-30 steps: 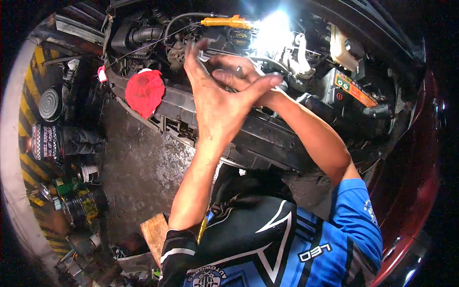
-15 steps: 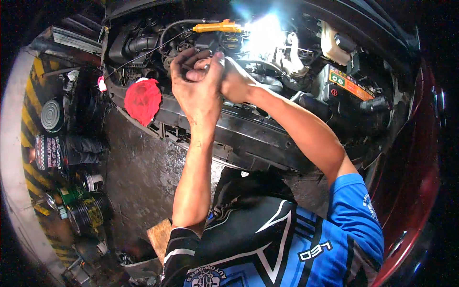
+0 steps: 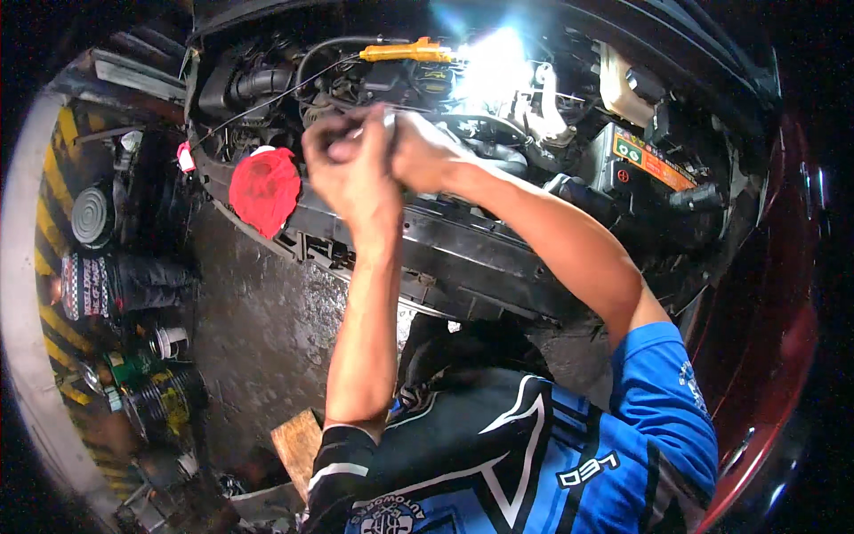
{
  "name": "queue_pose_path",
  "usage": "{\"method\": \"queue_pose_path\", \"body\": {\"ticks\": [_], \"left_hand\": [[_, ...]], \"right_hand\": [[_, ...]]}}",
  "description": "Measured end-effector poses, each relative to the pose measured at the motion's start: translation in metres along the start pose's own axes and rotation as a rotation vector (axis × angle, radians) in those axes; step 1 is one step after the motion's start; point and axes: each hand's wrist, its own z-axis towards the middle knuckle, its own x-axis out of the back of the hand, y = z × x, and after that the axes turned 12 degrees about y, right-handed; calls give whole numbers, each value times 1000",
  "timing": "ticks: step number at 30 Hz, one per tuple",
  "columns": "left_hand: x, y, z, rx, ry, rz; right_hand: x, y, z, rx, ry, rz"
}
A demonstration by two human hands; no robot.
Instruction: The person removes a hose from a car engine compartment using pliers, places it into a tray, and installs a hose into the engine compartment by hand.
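Above the front edge of the engine bay, my left hand (image 3: 358,182) and my right hand (image 3: 423,153) are held together, both smeared by motion. The fingers of the left hand are curled, its thumb raised against the right hand. Right-hand fingers are mostly hidden behind it. A small greyish thing seems to sit between the fingertips, too blurred to name. Left of the hands a red cloth (image 3: 264,191) lies on the front crossmember. Beyond them a lit yellow work light (image 3: 405,52) rests across the engine, its glare washing out the parts around it.
A car battery (image 3: 623,169) with an orange and green label sits at the right of the bay, near a pale plastic reservoir (image 3: 620,89). The black front crossmember (image 3: 471,240) spans before me. Paint-type cans (image 3: 165,396) and a person (image 3: 124,285) are at the left.
Both hands have shifted slightly left and down, still together, and are now more blurred. The cloth and work light stay where they were.
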Motion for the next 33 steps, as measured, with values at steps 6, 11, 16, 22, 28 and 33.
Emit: {"method": "queue_pose_path", "body": {"ticks": [6, 11, 16, 22, 28, 33], "left_hand": [[13, -13, 14, 157, 114, -222], [-25, -13, 14, -121, -78, -88], [-45, -9, 15, 67, -62, -114], [-46, -5, -6, 0, -90, -180], [-87, -7, -8, -192, -237, 17], [-59, -10, -2, -44, 47, -49]], "right_hand": [[-26, 12, 15, -33, -198, -208], [22, 12, 9, 342, -2, -281], [35, 18, 29, 524, -48, -510], [47, 13, 5, 192, 71, -208], [74, 3, 2, -53, 194, -75], [55, 16, 13, 15, -42, -114]]}}
